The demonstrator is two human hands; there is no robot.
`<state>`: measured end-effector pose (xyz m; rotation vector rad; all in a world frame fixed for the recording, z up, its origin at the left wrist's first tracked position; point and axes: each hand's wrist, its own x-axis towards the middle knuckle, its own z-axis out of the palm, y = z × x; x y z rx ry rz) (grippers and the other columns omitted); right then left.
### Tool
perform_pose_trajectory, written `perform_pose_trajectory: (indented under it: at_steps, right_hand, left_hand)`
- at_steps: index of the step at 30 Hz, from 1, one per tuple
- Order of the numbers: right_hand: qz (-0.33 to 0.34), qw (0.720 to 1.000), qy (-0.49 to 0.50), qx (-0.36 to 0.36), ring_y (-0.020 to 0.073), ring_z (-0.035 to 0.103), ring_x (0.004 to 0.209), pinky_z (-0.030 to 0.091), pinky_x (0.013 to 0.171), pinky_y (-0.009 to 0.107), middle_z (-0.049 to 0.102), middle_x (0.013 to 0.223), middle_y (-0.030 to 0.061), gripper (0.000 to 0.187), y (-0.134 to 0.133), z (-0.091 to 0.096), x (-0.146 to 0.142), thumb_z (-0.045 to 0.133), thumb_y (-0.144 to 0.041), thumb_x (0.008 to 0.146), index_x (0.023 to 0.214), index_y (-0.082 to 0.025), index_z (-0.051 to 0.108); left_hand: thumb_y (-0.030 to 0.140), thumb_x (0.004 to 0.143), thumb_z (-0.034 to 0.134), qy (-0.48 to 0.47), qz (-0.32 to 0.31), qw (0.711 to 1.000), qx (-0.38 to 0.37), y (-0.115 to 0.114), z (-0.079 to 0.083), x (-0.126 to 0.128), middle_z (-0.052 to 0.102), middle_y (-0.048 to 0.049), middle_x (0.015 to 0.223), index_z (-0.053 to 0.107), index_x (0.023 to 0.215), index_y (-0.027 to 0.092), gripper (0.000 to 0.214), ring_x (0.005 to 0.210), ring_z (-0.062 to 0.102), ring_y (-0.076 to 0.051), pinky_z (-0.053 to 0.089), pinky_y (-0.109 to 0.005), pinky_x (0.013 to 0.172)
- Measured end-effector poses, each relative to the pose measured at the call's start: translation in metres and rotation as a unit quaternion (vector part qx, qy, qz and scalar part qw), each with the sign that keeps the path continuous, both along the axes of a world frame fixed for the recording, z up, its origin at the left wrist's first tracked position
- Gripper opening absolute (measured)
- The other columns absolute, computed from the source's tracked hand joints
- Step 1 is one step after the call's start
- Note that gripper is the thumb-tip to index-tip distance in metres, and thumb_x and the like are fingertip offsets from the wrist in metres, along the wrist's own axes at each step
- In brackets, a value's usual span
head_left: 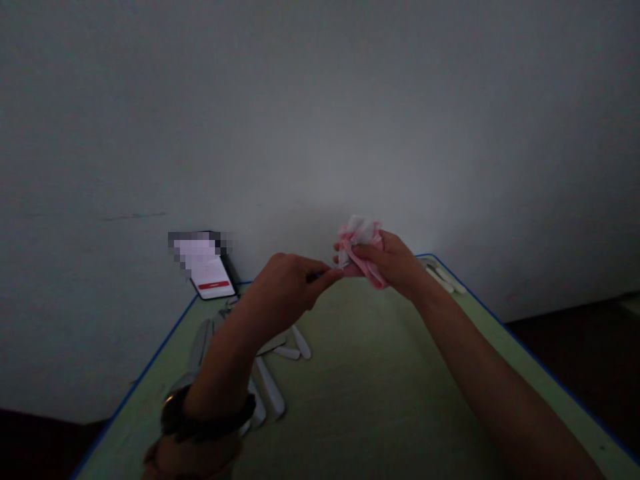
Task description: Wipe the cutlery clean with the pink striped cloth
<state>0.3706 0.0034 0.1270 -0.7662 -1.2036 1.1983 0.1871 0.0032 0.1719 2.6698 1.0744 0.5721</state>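
My right hand (397, 263) is wrapped round a crumpled pink-and-white cloth (371, 272), thumb pressed on top. Fingers of my left hand (287, 283) are pinched on a thin metal utensil (344, 265), whose other end goes into the cloth. Its kind is hidden by the fingers and the fabric. Both hands are raised over the far part of the table. Below my left forearm lie several pieces of cutlery, among them a pale-handled one (271, 390) and a shorter one (301, 341); the arm covers part of them.
The green table (360, 393) has a blue edge and stands against a grey wall (320, 120). A phone (215, 273) with a lit screen leans at the back left. A few light-handled utensils (440, 277) lie at the far right corner.
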Motion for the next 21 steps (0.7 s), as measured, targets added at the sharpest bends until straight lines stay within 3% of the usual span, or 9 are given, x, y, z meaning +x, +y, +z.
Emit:
perform_pose_trajectory:
  at_steps: [4,11,17,21]
  right_hand:
    - [0.048,0.995,-0.088,0.015,0.0175,0.065,0.078,0.057,0.063,0.032,0.068,0.091,0.0055,0.025,-0.007,0.008,0.013,0.065,-0.026,0.071,0.095,-0.017,0.063]
    - [-0.027,0.979,-0.169,0.110,0.0156,0.063,0.072,0.055,0.057,0.027,0.067,0.090,0.0039,0.023,-0.013,0.016,0.007,0.065,-0.032,0.071,0.089,-0.017,0.065]
    - [-0.152,0.976,-0.055,0.143,0.0156,0.063,0.070,0.054,0.060,0.029,0.067,0.082,0.0044,0.024,-0.016,0.017,-0.020,0.059,-0.039,0.076,0.086,-0.018,0.064]
    - [-0.190,0.972,0.029,0.134,0.0151,0.063,0.072,0.055,0.063,0.029,0.067,0.086,0.0047,0.027,-0.014,0.008,-0.042,0.053,-0.043,0.080,0.091,-0.019,0.061]
  left_hand:
    - [0.048,0.084,0.044,-0.007,-0.019,0.999,-0.031,0.003,0.002,-0.010,0.050,0.0043,0.043,0.071,0.076,0.017,0.043,0.041,0.041,-0.006,0.028,-0.016,0.043]
    - [0.046,0.083,0.046,0.015,-0.008,0.999,-0.030,0.000,0.009,-0.016,0.044,0.0053,0.042,0.071,0.075,0.017,0.040,0.040,0.035,-0.005,0.024,-0.016,0.042]
    - [0.044,0.082,0.050,-0.041,0.010,0.999,-0.017,-0.003,0.012,-0.018,0.046,0.0064,0.042,0.072,0.078,0.020,0.033,0.038,0.038,-0.005,0.026,-0.015,0.040]
    - [0.044,0.081,0.053,-0.044,0.009,0.999,0.002,-0.003,0.014,-0.021,0.047,0.0069,0.039,0.071,0.072,0.020,0.032,0.036,0.038,-0.004,0.028,-0.014,0.041]
